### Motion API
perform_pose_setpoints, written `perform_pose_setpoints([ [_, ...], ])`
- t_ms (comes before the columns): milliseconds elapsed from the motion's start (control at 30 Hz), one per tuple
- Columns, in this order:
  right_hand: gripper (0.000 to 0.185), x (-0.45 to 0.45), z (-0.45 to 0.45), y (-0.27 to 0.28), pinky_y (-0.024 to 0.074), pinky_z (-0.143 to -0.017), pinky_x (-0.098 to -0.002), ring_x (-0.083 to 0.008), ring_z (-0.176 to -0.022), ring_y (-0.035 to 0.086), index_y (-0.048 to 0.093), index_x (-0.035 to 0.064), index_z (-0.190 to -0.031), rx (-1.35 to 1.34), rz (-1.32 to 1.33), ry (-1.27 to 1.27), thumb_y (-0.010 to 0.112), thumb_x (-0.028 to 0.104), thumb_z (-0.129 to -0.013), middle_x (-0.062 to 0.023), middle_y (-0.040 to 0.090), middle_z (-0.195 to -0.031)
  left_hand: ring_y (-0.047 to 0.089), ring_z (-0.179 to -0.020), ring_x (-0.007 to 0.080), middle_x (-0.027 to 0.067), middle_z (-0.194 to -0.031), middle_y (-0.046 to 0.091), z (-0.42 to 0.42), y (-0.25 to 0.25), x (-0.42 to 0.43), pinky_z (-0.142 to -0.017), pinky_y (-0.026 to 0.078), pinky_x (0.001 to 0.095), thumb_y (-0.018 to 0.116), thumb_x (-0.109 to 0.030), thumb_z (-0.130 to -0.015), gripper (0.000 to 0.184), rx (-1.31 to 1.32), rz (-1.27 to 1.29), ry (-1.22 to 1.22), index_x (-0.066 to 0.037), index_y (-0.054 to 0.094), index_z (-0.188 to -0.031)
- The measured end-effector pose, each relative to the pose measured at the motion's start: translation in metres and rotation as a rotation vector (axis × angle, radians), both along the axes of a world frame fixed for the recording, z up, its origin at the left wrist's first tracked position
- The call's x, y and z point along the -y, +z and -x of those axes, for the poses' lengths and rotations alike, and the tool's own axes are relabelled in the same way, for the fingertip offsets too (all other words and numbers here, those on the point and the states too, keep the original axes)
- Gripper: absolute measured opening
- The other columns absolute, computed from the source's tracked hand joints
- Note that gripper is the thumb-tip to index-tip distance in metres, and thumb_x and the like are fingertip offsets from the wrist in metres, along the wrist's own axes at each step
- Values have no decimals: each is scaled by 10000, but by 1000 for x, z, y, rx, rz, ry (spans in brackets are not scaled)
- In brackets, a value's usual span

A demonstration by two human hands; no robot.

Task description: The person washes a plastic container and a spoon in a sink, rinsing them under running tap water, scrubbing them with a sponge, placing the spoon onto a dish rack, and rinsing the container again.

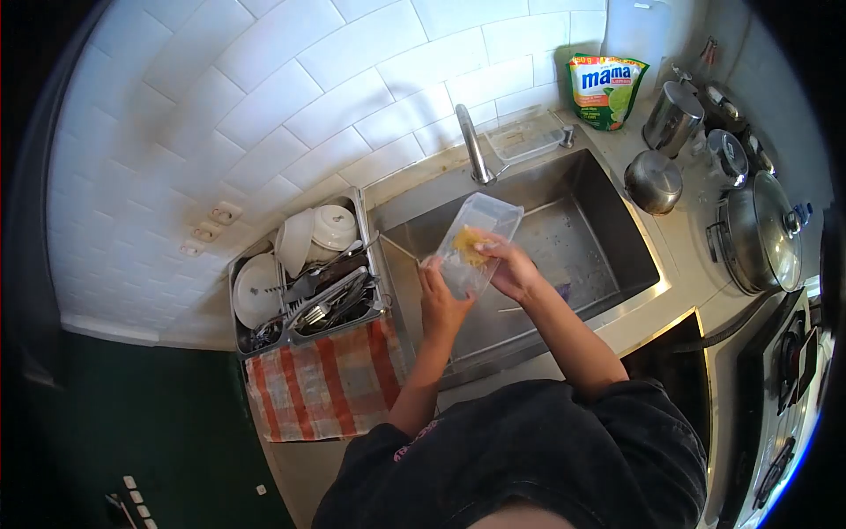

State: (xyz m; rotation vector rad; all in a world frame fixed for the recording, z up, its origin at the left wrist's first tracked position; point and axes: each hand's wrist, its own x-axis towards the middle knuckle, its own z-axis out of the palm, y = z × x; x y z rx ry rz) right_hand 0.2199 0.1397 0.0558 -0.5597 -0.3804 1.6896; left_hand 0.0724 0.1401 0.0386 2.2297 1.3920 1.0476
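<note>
Above the sink (577,242), my left hand (443,298) grips a clear plastic container (495,213) by its near left edge. The container is tilted, with its opening turned towards me. In my right hand (513,266) is a yellow sponge (467,244), its fingers closed round it and pressing it against the container. Some whitish suds show beside the sponge. Part of the container's near side is hidden behind my hands. The faucet (475,145) rises from the sink's back edge, just beyond the container.
Left of the sink, a metal dish rack (361,216) holds bowls, plates and cutlery, with a checked cloth (326,383) in front. A dish soap pouch (606,93), a metal pot (654,181) and a large lidded pot (762,234) stand at right, near the stove (784,388).
</note>
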Motion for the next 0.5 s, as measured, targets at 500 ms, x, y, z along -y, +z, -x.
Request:
perform_pose_setpoints([
  [500, 358, 5, -64, -102, 390, -504, -273, -105, -555, 479, 577, 49, -757, 1047, 168, 475, 637, 402, -766, -1, 542, -669, 455, -1095, 357, 223, -1177, 462, 37, -79, -10, -908, 394, 395, 777, -269, -547, 845, -157, 475, 70, 16, 355, -1221],
])
